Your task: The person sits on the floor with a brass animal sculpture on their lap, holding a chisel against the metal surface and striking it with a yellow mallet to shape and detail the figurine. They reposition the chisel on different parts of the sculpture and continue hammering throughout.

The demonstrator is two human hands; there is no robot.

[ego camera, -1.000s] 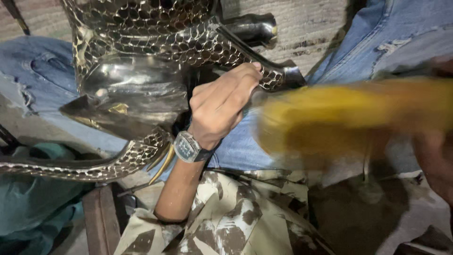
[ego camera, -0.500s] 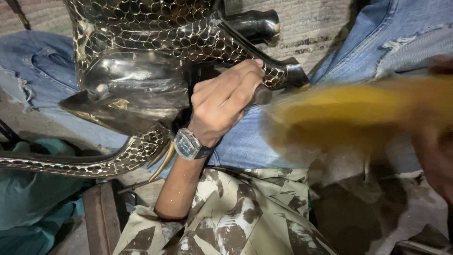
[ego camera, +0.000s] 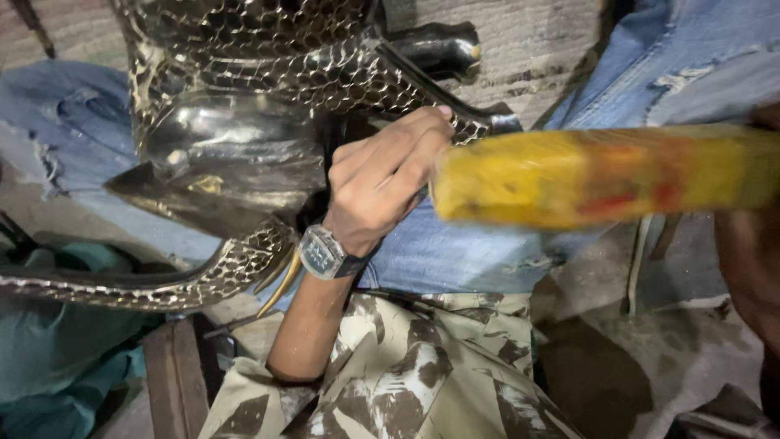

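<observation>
The left hand [ego camera: 386, 183] sat at the middle of the frame, fingers curled together and pressed against a curved, scale-patterned band of the dark metal sculpture [ego camera: 244, 138] that filled the upper left. I could not tell whether the fingers actually gripped a small tool against the metal or simply braced on it; the fingertips hid that spot. A wristwatch [ego camera: 327, 254] with a dark strap showed on the wrist, just below a shiny scaled strip that curved down toward the lower left.

From the right edge a yellow stick-like handle [ego camera: 601, 175] with red smudges reached across to end just beside the left knuckles, blurred as if in motion. The right hand [ego camera: 751, 268] was only a dark shape at the far right edge, and whether it was closed round the handle I could not tell.

Behind lay blue denim cloth [ego camera: 455, 260], and a camouflage sleeve [ego camera: 406, 374] covered the lower middle.

The risk, as I judged it, was plain: the blurred end of the handle was very near the bare knuckles, so a swing slightly off line could strike the fingers, or glance off the polished curved metal and slip.
</observation>
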